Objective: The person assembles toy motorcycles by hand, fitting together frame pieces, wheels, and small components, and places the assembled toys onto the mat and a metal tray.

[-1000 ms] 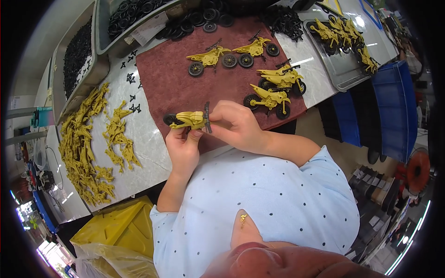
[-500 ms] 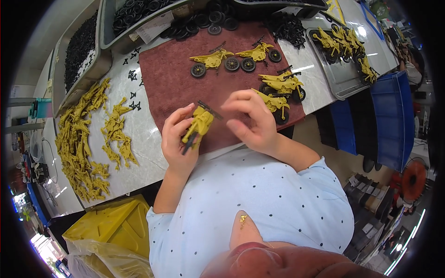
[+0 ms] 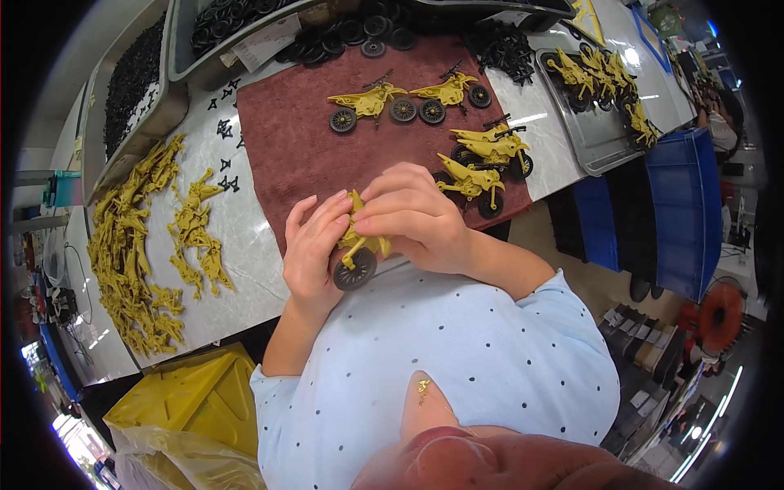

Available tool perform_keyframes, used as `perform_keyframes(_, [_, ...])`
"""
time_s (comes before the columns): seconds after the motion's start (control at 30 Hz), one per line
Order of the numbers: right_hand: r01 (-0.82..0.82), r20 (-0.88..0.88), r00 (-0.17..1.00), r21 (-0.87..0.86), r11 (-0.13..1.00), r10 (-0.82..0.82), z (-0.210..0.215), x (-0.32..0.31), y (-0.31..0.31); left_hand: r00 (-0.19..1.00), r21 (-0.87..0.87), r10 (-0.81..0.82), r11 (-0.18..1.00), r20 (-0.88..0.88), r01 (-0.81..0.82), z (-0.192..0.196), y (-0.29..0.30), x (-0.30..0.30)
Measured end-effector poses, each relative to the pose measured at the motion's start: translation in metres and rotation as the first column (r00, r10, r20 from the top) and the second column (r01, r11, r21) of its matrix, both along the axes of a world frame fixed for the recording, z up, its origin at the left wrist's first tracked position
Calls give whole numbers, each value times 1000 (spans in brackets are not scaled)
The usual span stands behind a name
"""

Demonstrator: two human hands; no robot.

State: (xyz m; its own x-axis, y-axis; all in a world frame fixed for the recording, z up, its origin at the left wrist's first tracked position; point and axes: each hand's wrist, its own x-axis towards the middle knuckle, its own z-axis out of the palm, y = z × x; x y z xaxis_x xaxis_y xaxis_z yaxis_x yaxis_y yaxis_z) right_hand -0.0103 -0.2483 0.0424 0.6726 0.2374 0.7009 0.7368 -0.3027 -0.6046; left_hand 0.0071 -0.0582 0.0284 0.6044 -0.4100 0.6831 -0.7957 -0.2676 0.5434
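Observation:
A yellow toy motorcycle with a black spoked wheel is between my hands, close to my body above the towel's near edge. My left hand grips it from the left, fingers along its side. My right hand closes over it from the right, fingertips bent on its upper part. The fingers hide most of its far end. Beyond my hands, two toy motorcycles lie on the reddish-brown towel. To the right, more toy motorcycles with black wheels and handlebars lie close together.
Yellow toy parts are heaped on the table at left, near small black pieces. Bins of black parts line the far side, with loose black wheels. A metal tray holds several motorcycles at right, beside blue crates.
My right hand has moved left and closed onto the toy motorcycle, which my left hand held alone. The toy has turned, so its spoked wheel now shows broadside.

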Motion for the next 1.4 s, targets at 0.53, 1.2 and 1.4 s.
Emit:
perform_keyframes(0.53, [-85, -379, 896, 364, 927, 231, -21, -5, -4, 992, 5, -23, 1000, -124, 24, 5, -3, -1])
perform_keyframes(1.2, [30, -637, 607, 616, 787, 475, -15, -12, -15, 981, 218, 189, 960, -48, -174, -4, -5, 6])
perform_keyframes(1.4, [74, -635, 620, 631, 772, 460, -18, -15, -19, 956, 139, 86, 989, -282, -48, -11, -11, 12])
